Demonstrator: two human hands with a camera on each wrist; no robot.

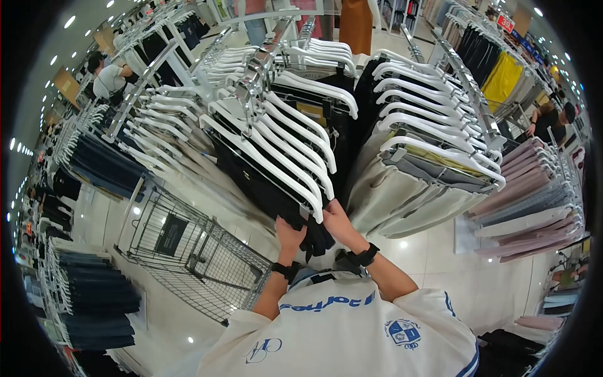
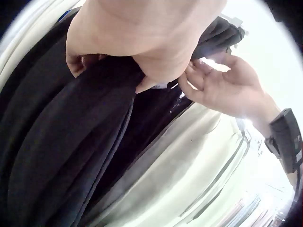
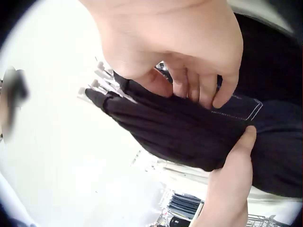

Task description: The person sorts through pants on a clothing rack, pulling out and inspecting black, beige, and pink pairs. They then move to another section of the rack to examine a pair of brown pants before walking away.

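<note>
Hanging just below the center of the head view, the black garment [image 1: 252, 188] has its lower front edge between my two hands. I have the left hand [image 1: 291, 237] at its left side and the right hand [image 1: 339, 225] at its right, close under the tips of the white hangers [image 1: 289, 166]. In the left wrist view, the left fingers curl behind a fold and the thumb lies on the near side, so that hand pinches the cloth. The right wrist view shows the right thumb and bent fingers nipping the cloth together, near its bunched end.

Outward from there, pale trousers [image 1: 411, 198] hang right of center on more hangers, along a chrome rail [image 1: 468, 81]. At lower left stands the wire cart [image 1: 207, 267], a dark panel [image 1: 171, 235] upright at one end; I cannot tell every dark shape inside it. Pink clothes [image 1: 531, 204] fill a rack at the right edge, and dark jeans [image 1: 94, 301] another at lower left.

Only the right wrist view gives me the white stitching [image 3: 255, 111], a boxed outline on dark cloth beside the right fingertips. The head view alone shows a person [image 1: 110, 78] at upper left, another person [image 1: 553, 119] at upper right, and the yellow garment [image 1: 502, 76] near that one.
</note>
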